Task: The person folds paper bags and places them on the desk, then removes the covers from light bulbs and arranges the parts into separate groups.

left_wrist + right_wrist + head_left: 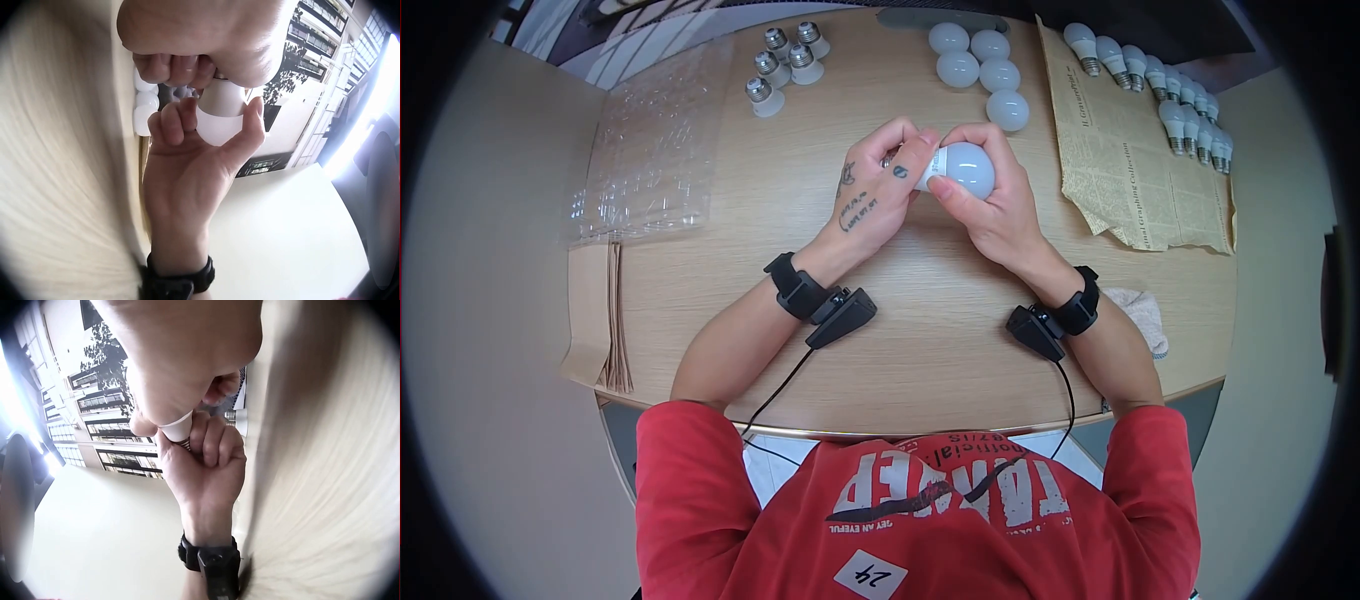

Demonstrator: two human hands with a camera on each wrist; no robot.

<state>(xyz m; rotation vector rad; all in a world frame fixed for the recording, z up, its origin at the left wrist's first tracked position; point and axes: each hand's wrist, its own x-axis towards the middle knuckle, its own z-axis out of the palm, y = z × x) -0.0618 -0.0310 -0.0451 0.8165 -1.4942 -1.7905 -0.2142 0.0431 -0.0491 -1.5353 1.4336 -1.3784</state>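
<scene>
Both hands meet over the table around one light bulb [970, 170], which has a round milky dome and a white base. My left hand [878, 190] curls around the base end, its fingers covering most of the metal screw cap. From the other side, my right hand [1003, 200] grips the dome between thumb and fingers. The left wrist view shows the white base [223, 100] against the dome [215, 128]. A bit of the threaded cap shows beside the left fingers in the right wrist view, below the white base [177, 430].
Several bulb bases [765, 97] stand cap-up at the back left. Loose white domes [1007, 110] sit at back centre. Whole bulbs [1172, 125] lie in rows on printed brown paper [1105, 190]. Clear plastic packaging [650, 150], folded cardboard [590, 315] and a cloth [1138, 315] lie around.
</scene>
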